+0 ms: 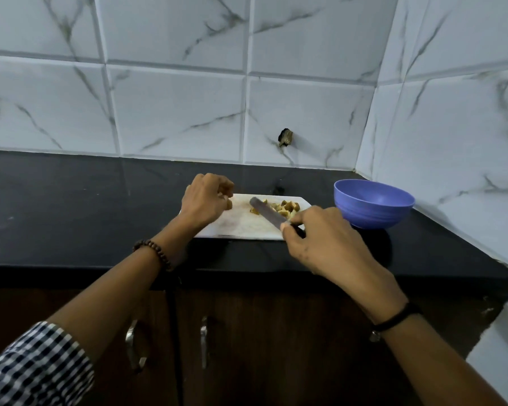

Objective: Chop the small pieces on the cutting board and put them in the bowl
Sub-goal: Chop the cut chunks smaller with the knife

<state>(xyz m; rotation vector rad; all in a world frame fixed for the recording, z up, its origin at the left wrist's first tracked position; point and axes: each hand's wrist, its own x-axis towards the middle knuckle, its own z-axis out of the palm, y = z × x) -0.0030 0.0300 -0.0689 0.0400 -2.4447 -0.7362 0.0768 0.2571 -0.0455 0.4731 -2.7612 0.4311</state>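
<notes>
A white cutting board [241, 225] lies on the black counter. A heap of small brown and yellow pieces [285, 208] sits at its far right. My right hand [320, 244] grips the handle of a knife [266, 212], whose blade lies flat against the heap on its left side. My left hand [207, 200] hovers over the board's left end with curled fingers; a brownish piece seems to be pinched at its fingertips. A purple bowl [373, 205] stands to the right of the board and looks empty.
The black counter [71, 206] runs left from the board. Marbled white wall tiles close off the back and right side, and the bowl sits in that corner. Dark cabinet doors with metal handles [203, 341] hang below the counter's front edge.
</notes>
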